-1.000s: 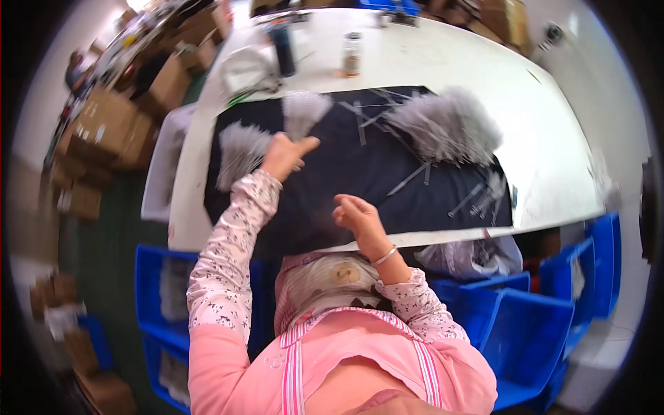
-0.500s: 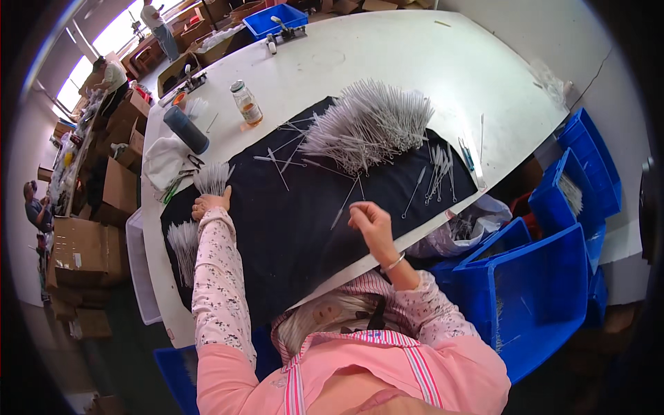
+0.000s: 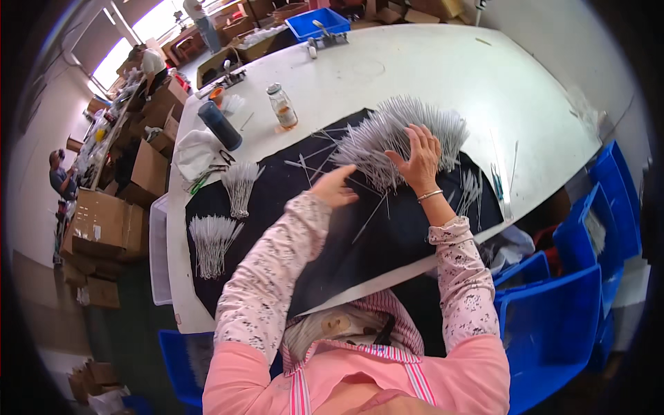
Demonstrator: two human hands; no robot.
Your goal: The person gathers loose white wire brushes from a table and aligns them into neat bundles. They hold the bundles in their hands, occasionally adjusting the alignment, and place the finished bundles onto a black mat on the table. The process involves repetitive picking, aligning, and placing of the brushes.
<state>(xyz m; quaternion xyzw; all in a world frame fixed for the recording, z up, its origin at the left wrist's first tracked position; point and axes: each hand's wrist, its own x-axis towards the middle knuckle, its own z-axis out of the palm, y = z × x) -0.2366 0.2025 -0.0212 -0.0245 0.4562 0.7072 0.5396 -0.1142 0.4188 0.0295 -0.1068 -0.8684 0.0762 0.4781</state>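
A large pile of thin white wire brushes with looped ends (image 3: pixel 366 149) lies on a black cloth (image 3: pixel 297 256). My right hand (image 3: pixel 419 160) rests at the near side of the pile, fingers spread and holding nothing. Left of it, my left hand (image 3: pixel 333 188) hovers over the cloth by the pile's near-left edge, its fingers apart and empty. Two smaller brush bundles sit at the cloth's left: a fanned upper bundle (image 3: pixel 240 187) and a lower bundle (image 3: pixel 211 242). Several loose brushes lie around the pile, including a few to its right (image 3: pixel 470 194).
On the white table (image 3: pixel 443 59) stand a glass jar (image 3: pixel 282 107) and a dark cylinder (image 3: pixel 220 125). A white cloth (image 3: pixel 196 153), green-handled tool (image 3: pixel 200 182) and tweezers (image 3: pixel 497 181) lie nearby. Blue bins (image 3: pixel 553 332) fill the right side; cartons (image 3: pixel 100 223) stand left. Other people are at the far left.
My left hand has left the upper bundle, which now stands by itself, and moved right toward the pile. My right hand has moved forward onto the pile and spread its fingers. The view has shifted.
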